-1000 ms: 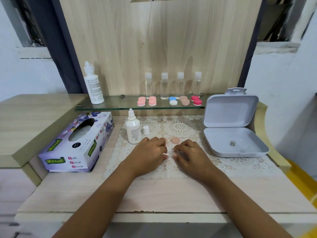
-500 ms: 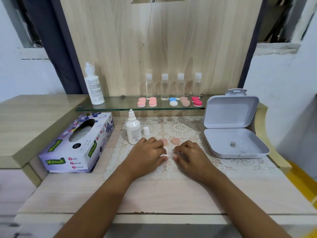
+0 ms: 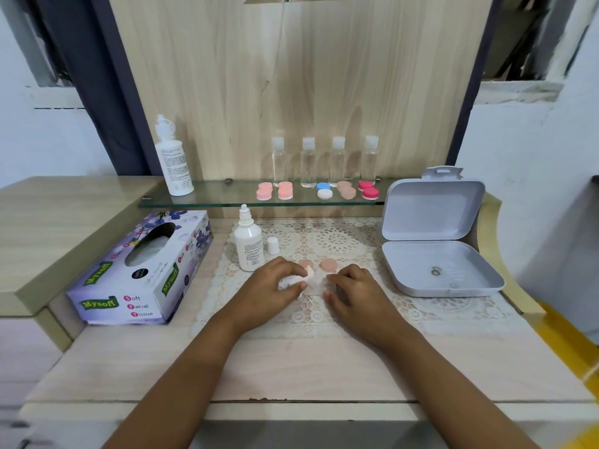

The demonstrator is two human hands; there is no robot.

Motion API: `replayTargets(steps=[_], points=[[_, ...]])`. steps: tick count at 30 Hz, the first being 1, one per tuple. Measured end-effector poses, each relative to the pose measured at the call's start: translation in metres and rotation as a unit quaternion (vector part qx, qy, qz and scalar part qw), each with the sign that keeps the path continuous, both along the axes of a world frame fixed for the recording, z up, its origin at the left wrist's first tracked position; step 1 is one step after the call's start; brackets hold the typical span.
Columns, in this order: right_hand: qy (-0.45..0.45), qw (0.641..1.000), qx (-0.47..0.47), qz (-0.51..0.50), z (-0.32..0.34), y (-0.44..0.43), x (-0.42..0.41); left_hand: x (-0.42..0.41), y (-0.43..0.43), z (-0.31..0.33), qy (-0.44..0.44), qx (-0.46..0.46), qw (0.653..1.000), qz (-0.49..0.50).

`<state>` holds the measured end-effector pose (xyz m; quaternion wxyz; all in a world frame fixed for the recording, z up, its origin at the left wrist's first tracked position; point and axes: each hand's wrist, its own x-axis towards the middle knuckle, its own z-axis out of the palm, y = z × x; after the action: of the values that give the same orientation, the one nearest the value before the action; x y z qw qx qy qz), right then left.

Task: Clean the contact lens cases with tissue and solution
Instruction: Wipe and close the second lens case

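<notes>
My left hand [image 3: 275,286] has its fingers [image 3: 285,268] curled around a crumpled wad of tissue [image 3: 290,280], pressed toward the gap between both hands. My right hand [image 3: 355,291] sits just beside it with fingers bent down onto the lace mat [image 3: 356,241]. A pale piece between the fingertips looks like the open lens case [image 3: 313,285], but I cannot tell whether the right hand actually pinches it or only steadies it.

Two tan caps [image 3: 328,265] lie loose on the mat just beyond the hands. The solution bottle [image 3: 248,246] stands uncapped to the left, its bottle cap [image 3: 273,245] beside it.

I judge the case to be very light, hard plastic, likely slick where solution has wetted it, so it will skate on the lace if pushed sideways. I would hold it by its outer rim, thumb against forefinger, leaving the wells free for the wad. The tissue is soft and tears when damp, so I would twist it gently into each well and avoid scrubbing. The caps are small enough to flick away; I would take them by the edges.

The tissue box [image 3: 142,270] is within reach on the surface [image 3: 291,367], and more cases [image 3: 285,191] wait on the glass shelf [image 3: 227,198].
</notes>
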<state>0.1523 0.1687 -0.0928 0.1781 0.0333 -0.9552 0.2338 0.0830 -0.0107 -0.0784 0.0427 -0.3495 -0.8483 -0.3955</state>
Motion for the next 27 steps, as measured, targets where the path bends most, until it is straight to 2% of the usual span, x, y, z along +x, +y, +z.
replayTargets(steps=[8, 12, 17, 22, 25, 27], points=[[0.025, 0.999, -0.045, 0.009, 0.002, -0.002, 0.002, 0.007, 0.003, 0.009, -0.107, 0.144, 0.982, 0.052], [0.124, 0.99, -0.056, 0.025, 0.006, -0.004, 0.005, 0.009, 0.01, 0.011, -0.154, 0.211, 0.964, 0.041], [0.22, 0.973, -0.047, 0.039, 0.009, -0.007, 0.004, 0.014, 0.015, 0.012, -0.202, 0.248, 0.948, -0.009], [0.234, 0.967, -0.08, 0.053, 0.005, -0.007, 0.001, 0.02, 0.017, 0.012, -0.166, 0.224, 0.959, -0.052], [0.228, 0.971, -0.068, 0.021, -0.003, -0.004, -0.004, 0.018, 0.015, 0.013, -0.134, 0.218, 0.966, -0.025], [0.235, 0.964, -0.124, -0.005, 0.002, -0.003, -0.002, 0.014, 0.013, 0.011, -0.111, 0.208, 0.972, 0.002]])
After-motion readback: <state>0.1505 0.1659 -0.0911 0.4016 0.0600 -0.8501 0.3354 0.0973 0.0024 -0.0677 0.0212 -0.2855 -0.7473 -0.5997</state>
